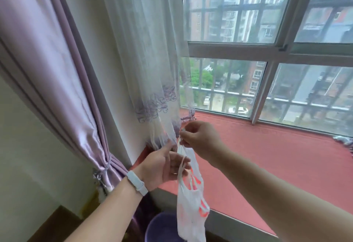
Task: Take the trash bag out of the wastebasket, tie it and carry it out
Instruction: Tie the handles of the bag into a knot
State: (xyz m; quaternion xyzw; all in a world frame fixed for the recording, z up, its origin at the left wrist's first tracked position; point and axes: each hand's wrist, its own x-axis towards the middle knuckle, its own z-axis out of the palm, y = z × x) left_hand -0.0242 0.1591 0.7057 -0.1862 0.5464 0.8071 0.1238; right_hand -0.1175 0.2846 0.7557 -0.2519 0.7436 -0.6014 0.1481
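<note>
A white plastic trash bag [191, 211] with orange-red print hangs in the air, clear of the purple wastebasket [162, 228] below it at the bottom edge. My right hand [200, 138] pinches one handle strip of the bag at the top. A little lower and to the left, my left hand [164, 165], with a white band on its wrist, holds the other thin strip between its fingers. The bag's bottom is cut off by the frame.
A red-cushioned window seat [267, 156] runs to the right under a barred window [267, 51]. A sheer white curtain [149, 70] and a tied lilac drape [57, 89] hang to the left. A dark wood floor [55, 224] shows at the lower left.
</note>
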